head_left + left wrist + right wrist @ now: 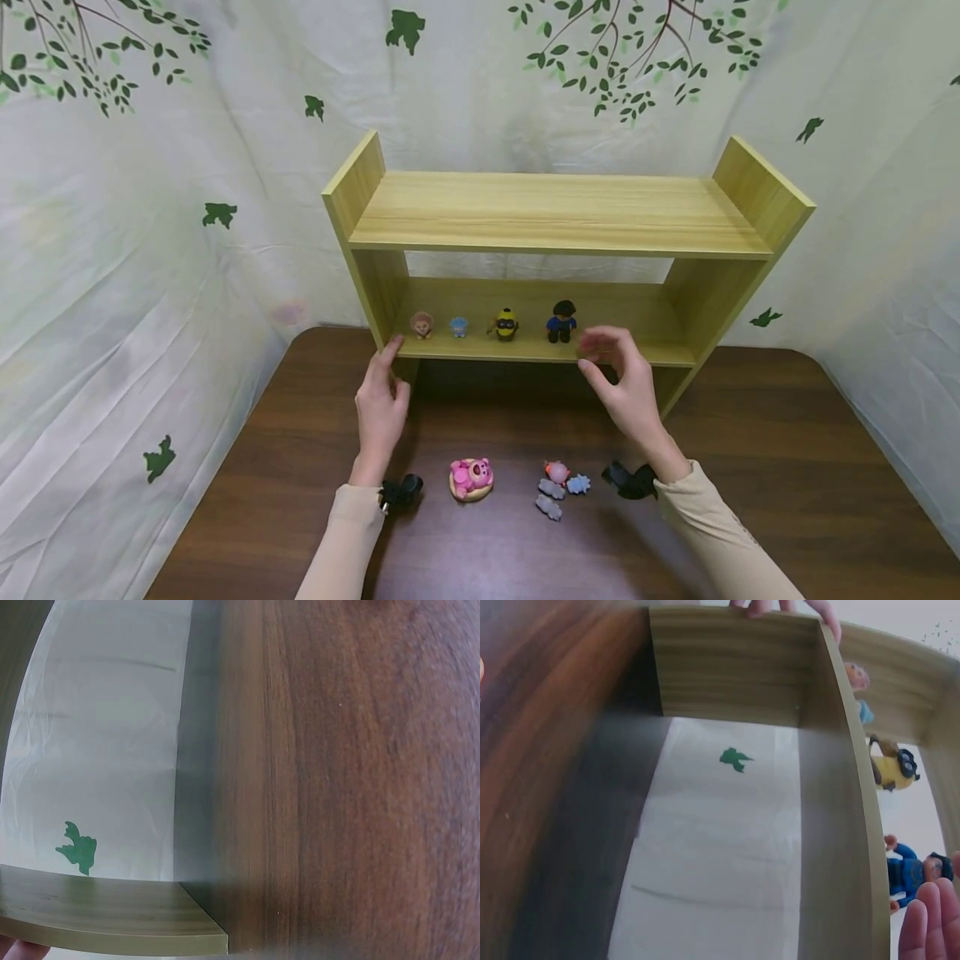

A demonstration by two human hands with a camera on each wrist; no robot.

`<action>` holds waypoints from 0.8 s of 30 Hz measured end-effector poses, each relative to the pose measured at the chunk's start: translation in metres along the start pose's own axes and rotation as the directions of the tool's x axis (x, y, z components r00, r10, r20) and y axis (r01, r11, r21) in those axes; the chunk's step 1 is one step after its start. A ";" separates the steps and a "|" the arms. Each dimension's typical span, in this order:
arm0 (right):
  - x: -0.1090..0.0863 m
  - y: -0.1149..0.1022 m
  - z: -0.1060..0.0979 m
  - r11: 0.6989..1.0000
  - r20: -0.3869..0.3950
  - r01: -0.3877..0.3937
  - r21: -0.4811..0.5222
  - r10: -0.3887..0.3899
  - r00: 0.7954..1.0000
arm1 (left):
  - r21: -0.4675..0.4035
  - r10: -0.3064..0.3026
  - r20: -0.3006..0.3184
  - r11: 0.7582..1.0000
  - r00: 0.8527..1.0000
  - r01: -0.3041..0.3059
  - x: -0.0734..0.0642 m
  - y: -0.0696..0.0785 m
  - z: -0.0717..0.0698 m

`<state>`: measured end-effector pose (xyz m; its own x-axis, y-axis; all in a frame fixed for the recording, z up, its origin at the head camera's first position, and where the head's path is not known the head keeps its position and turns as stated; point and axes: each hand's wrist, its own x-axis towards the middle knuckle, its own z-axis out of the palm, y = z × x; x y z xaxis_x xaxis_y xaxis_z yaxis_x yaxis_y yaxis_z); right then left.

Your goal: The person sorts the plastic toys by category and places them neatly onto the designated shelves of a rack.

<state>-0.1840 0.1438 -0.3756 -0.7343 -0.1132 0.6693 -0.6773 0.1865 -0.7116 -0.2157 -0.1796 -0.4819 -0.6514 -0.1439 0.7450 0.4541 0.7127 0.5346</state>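
My left hand (pixel 381 412) rests against the left side of a pale wooden shelf unit (pixel 558 215), fingertips at the front corner of the middle board. My right hand (pixel 626 387) is at that board's front edge, fingers bent and thumb apart, holding nothing visible. Just left of it stands a dark-haired figurine in blue (pixel 561 323), also seen in the right wrist view beside the fingers (pixel 932 919). Further left on the board are a yellow figurine with goggles (pixel 506 325), a small blue figurine (pixel 459 327) and a pinkish-brown figurine (pixel 422 325).
On the brown table (pixel 787 467), between the forearms, lie a pink bear figurine (pixel 471 478), a pink round-bodied toy (pixel 557 472), a light-blue piece (pixel 578 484) and two grey pieces (pixel 550 507). A white leaf-patterned curtain (pixel 480 92) hangs behind the shelf unit.
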 end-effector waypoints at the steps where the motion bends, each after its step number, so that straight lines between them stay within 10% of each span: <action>1: -0.002 0.000 0.001 1.000 0.003 0.000 0.010 0.000 1.000 | 0.000 0.001 0.000 1.000 1.000 -0.001 0.000 0.000 0.000; 24: -0.029 -0.004 0.029 0.998 0.184 -0.054 0.034 0.047 0.982 | -0.003 -0.004 0.002 1.000 1.000 0.004 0.000 -0.001 0.001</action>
<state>-0.1612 0.1182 -0.3978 -0.7610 -0.2822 0.5842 -0.6376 0.1590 -0.7537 -0.2165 -0.1793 -0.4826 -0.6544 -0.1453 0.7421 0.4534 0.7100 0.5389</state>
